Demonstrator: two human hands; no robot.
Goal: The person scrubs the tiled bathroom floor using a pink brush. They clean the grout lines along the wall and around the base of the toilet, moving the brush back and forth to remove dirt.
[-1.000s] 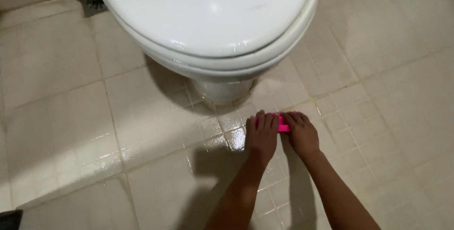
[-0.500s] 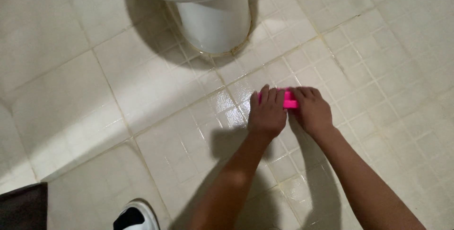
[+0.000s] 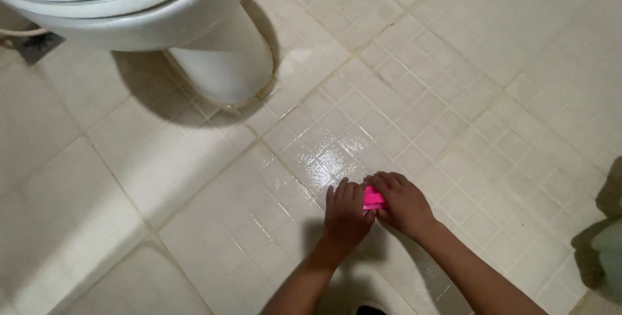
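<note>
Both my hands press a small bright pink scrubbing pad flat onto the wet, shiny cream floor tiles. My left hand covers the pad's left side with fingers laid flat. My right hand grips its right side, fingers curled over the top. Most of the pad is hidden under the two hands. The spot lies in front of and to the right of the toilet base.
A white toilet with its pedestal fills the upper left. A dark floor drain shows at the left edge. A pale greenish object sits at the right edge. A shoe tip peeks in at the bottom.
The view has shifted, so the toilet now sits at the upper left and my hands lower in frame. Both hands stay on the pink pad against the floor.
</note>
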